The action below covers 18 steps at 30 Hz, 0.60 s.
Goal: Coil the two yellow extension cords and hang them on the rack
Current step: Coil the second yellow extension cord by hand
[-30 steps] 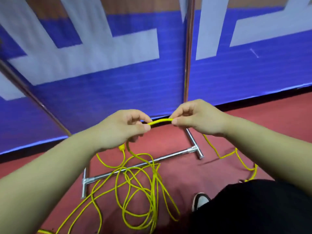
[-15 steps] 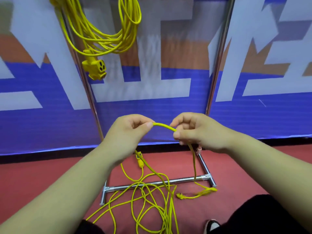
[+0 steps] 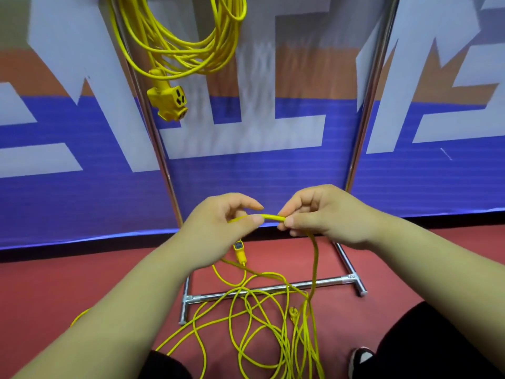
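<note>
One coiled yellow extension cord (image 3: 188, 47) hangs from the top of the metal rack (image 3: 273, 289), its socket block (image 3: 170, 101) dangling below the coil. The second yellow cord (image 3: 269, 321) lies in loose tangled loops on the red floor around the rack's base bar. My left hand (image 3: 218, 228) and my right hand (image 3: 322, 214) each pinch a short stretch of this cord between thumb and fingers, held level between them. From my left hand a yellow plug end (image 3: 239, 251) hangs down. A strand drops from my right hand to the floor pile.
The rack's two chrome uprights (image 3: 366, 99) rise in front of a blue, white and orange banner wall (image 3: 259, 173). My dark trouser legs and one black shoe (image 3: 360, 358) are at the bottom, close to the cord pile on the red floor (image 3: 54, 291).
The view has tilted upward, bringing the hung coil and socket block into sight. Both hands keep pinching the same cord section, now slightly closer together; the trailing strand has drawn in toward the pile.
</note>
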Available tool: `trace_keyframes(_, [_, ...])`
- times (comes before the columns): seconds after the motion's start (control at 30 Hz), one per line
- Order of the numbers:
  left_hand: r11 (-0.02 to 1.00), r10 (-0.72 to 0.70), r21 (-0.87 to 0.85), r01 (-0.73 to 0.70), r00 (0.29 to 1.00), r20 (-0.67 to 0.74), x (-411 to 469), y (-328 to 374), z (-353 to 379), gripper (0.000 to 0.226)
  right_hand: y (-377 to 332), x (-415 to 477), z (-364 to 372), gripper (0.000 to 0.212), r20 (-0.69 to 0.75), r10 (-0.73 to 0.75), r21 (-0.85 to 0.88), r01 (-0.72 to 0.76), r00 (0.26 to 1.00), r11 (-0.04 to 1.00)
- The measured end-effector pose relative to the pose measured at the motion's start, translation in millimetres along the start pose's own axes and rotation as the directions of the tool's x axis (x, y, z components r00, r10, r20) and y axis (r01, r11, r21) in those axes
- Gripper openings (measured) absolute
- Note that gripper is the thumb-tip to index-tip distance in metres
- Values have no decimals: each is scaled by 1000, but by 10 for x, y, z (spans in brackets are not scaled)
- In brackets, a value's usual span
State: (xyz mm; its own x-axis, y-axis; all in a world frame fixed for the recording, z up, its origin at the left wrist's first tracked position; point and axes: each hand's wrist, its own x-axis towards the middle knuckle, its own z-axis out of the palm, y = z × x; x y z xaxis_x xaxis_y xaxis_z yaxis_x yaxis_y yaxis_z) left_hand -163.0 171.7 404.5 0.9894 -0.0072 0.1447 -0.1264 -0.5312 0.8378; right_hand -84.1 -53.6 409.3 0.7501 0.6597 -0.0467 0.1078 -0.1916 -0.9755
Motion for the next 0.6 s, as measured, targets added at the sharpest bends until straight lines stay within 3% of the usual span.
trace_keyframes(0.07, [991,95,101,-87,992,-77,22,33,-2,4,14,31,20,10,28,-5,47,3,1000,999])
trace_keyframes(0.13, [990,128,84,-110,956,-263,68,80,-118,6,91,47,16,12,68,17,48,-20,998,999])
trace_keyframes(0.2, [997,38,-47,-68,880,-473,142,35,-317,11,218,52,-6,11,91,64,-35,-61,994,998])
trace_keyframes(0.27, [984,-72,-176,-35,819,-569,190,-100,-487,14,296,86,-47,8,51,105,-32,-104,993,994])
trace_keyframes(0.43, [975,-189,-183,129,911,-367,233,-332,-429,13,282,113,-206,8,-154,124,174,-96,980,980])
trace_keyframes(0.6, [996,-86,-5,87,971,-225,225,-268,-274,9,168,50,-177,4,-240,56,41,-48,969,998])
